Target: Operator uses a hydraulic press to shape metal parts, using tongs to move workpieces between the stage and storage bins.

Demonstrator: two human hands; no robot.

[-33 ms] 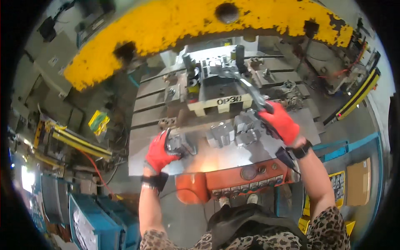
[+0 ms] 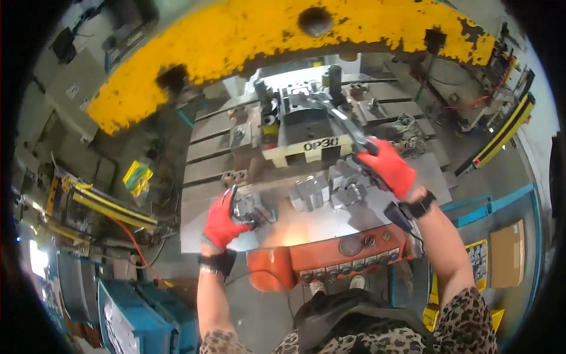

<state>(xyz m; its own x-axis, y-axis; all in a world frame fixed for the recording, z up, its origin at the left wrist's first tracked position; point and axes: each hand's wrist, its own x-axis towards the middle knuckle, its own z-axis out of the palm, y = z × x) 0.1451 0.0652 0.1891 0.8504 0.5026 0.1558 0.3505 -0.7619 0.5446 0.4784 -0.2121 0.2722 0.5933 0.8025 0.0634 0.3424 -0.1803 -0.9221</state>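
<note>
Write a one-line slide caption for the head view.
Gloved right hand holds a long metal tool reaching to the die; gloved left hand touches grey metal parts.

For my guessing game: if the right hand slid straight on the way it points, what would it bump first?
Probably the cream block, near its right end: the right hand aims forward-left with its long tool. Depth's unclear; it might pass above.

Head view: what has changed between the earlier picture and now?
The right hand has edged slightly forward and left with its long metal tool; the view shifts slightly too. Nothing was visibly taken or released. The left hand stays around the grey metal part.
</note>
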